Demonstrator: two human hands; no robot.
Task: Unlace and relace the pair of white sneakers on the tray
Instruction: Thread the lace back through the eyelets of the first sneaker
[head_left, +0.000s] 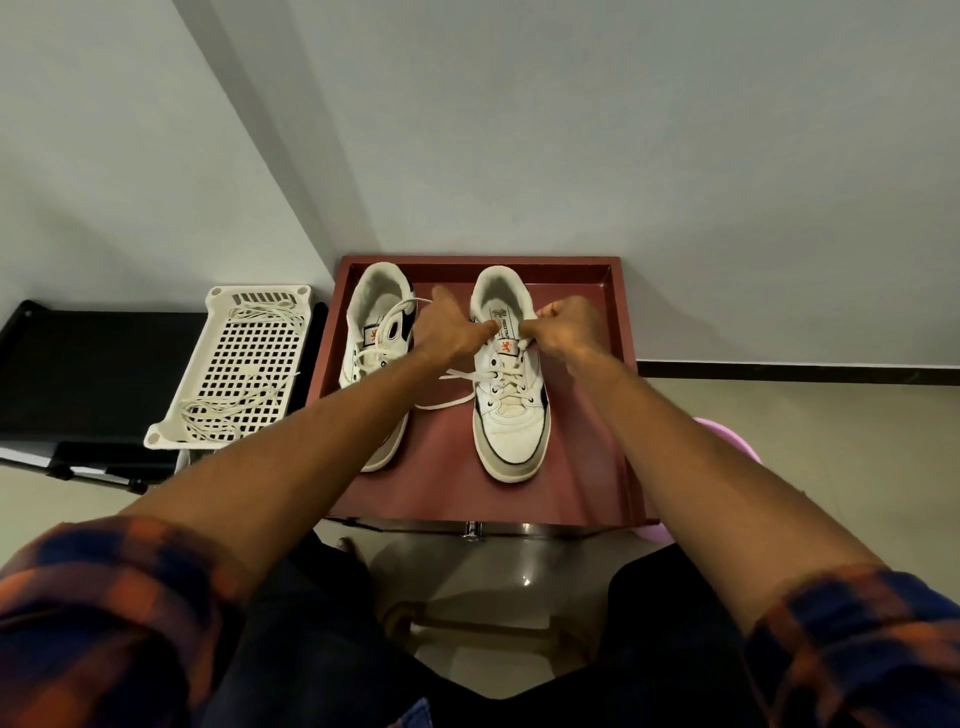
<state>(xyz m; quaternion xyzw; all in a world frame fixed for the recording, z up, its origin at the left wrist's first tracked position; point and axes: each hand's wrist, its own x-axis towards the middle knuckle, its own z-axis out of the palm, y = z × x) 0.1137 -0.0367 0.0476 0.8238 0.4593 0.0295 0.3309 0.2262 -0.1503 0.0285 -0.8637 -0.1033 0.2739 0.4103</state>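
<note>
Two white sneakers stand on a dark red tray (582, 467), toes toward me. The right sneaker (511, 415) is laced through its lower eyelets, and a loose lace end (447, 402) trails off its left side onto the tray. My left hand (452, 332) pinches the lace at the upper left eyelets of this shoe. My right hand (563, 325) pinches the lace at the upper right eyelets. The left sneaker (376, 332) lies partly under my left forearm, with a loose lace looped over its opening.
A white perforated basket (244, 364) with spare white laces sits left of the tray on a black surface (78, 374). A grey wall rises behind the tray. A pink object (727, 436) shows at the tray's right. My knees are below.
</note>
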